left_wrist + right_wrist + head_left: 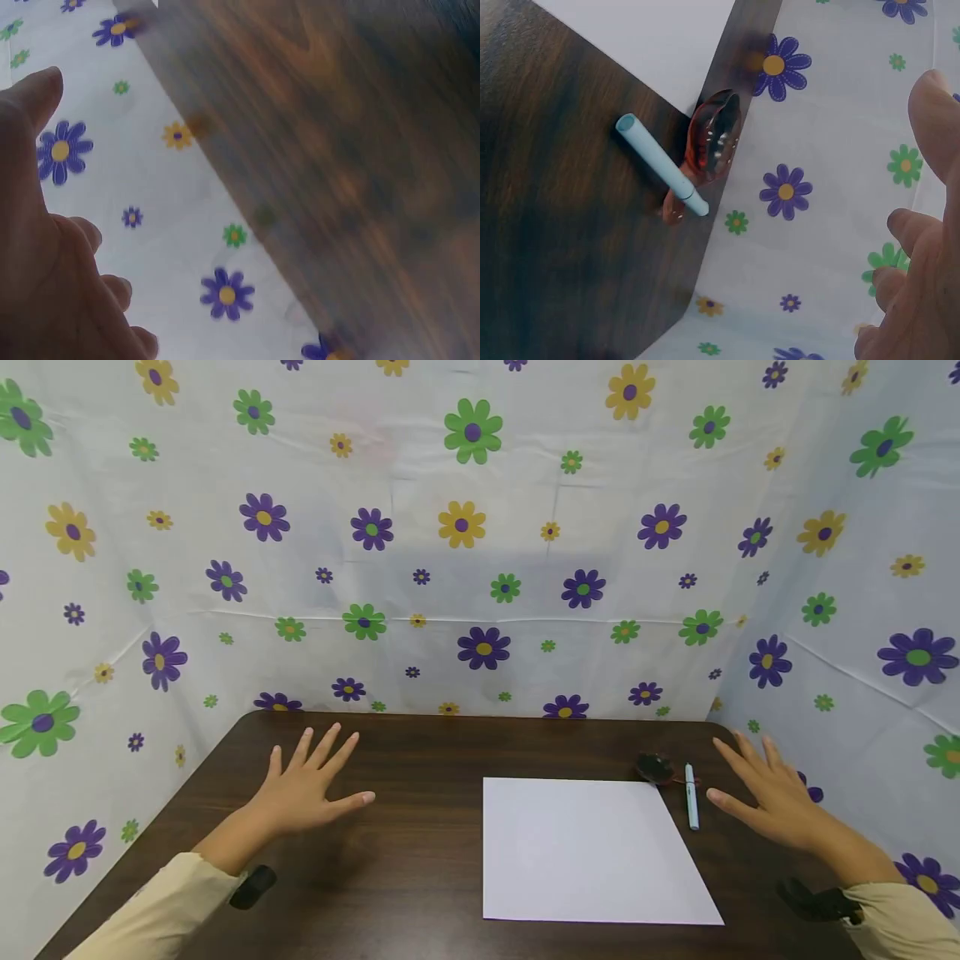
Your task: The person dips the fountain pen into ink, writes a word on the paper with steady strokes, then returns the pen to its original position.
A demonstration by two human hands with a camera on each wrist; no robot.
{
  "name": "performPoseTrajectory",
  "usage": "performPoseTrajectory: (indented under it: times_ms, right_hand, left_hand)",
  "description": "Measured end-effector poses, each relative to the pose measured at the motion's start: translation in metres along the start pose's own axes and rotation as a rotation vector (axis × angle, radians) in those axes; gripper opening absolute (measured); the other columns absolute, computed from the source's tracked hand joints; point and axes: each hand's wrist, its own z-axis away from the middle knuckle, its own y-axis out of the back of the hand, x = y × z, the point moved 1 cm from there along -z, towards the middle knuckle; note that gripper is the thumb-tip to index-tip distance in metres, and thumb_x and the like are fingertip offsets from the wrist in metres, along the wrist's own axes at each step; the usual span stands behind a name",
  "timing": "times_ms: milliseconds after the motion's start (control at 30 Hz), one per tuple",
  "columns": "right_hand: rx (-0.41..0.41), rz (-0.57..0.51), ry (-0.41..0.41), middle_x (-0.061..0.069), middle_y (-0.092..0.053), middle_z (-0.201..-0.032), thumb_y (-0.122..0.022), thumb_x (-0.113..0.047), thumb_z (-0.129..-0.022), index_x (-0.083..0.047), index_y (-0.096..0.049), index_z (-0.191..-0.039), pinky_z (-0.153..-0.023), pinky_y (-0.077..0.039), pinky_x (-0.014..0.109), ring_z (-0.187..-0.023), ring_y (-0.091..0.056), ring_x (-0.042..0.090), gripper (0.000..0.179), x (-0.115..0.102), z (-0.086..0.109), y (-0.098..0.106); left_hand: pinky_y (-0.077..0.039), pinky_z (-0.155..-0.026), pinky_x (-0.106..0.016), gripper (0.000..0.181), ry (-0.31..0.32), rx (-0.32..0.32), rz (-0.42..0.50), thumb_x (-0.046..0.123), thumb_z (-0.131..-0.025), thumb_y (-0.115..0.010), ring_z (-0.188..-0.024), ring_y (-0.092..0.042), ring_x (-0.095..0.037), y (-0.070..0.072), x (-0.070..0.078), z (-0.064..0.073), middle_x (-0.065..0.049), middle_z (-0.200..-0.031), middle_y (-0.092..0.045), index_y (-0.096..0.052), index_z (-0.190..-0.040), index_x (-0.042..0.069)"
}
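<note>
Your right hand (pixel 776 797) is nearer the pen (pixel 692 800), which lies just left of its fingers, toward the counter's (pixel 420 885) far right corner. The pen's long axis runs far edge to near edge, crossing the spoon's (pixel 655 768) handle. Fingers of your right and left hand (pixel 300 793): spread apart.

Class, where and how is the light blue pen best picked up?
Probably pinch the pen across mid-barrel, the right hand coming from above and its right: the barrel is slim, straight and points away from the person, leaving both flanks accessible. Avoid its narrow far end, which crosses the handle of the dark spoon-like item.
</note>
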Motion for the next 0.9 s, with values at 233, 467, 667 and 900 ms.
performPoseTrajectory:
  times_ms: [233,467,667,900]
  right_hand:
    - [-0.007,-0.003,-0.024,0.032,-0.005,-0.155,-0.057,-0.036,-0.094,-0.012,-0.012,-0.155,-0.089,-0.003,0.084,-0.134,0.013,0.061,0.079,0.007,0.004,-0.004]
    - [-0.019,-0.015,-0.068,0.035,-0.006,-0.153,-0.056,-0.038,-0.094,-0.011,-0.013,-0.154,-0.088,-0.005,0.085,-0.132,0.011,0.064,0.079,0.013,0.011,-0.013]
    - [-0.033,-0.022,-0.093,0.036,-0.008,-0.152,-0.056,-0.04,-0.094,-0.008,-0.016,-0.153,-0.087,-0.006,0.085,-0.13,0.009,0.067,0.078,0.016,0.015,-0.02]
    - [-0.019,-0.032,-0.102,0.037,-0.011,-0.151,-0.057,-0.039,-0.093,-0.007,-0.019,-0.152,-0.089,-0.006,0.084,-0.13,0.005,0.069,0.078,0.022,0.02,-0.027]
  left_hand:
    - [0.002,-0.101,-0.076,0.093,-0.054,-0.024,0.045,0.072,-0.084,-0.049,-0.142,-0.004,-0.05,-0.022,0.02,-0.008,-0.016,-0.16,-0.01,-0.021,-0.154,0.018]
    - [0.003,-0.103,-0.074,0.093,-0.116,-0.073,0.052,0.073,-0.084,-0.048,-0.144,-0.003,-0.046,-0.048,0.045,-0.021,-0.011,-0.161,-0.008,-0.019,-0.155,0.021]
    - [0.003,-0.105,-0.072,0.093,-0.174,-0.172,0.07,0.076,-0.083,-0.045,-0.145,-0.001,-0.042,-0.073,0.071,-0.03,-0.009,-0.162,-0.005,-0.016,-0.155,0.023]
    - [-0.003,-0.107,-0.071,0.096,-0.301,-0.253,0.082,0.077,-0.082,-0.045,-0.146,-0.006,-0.038,-0.096,0.099,-0.038,-0.007,-0.162,-0.007,-0.017,-0.155,0.02]
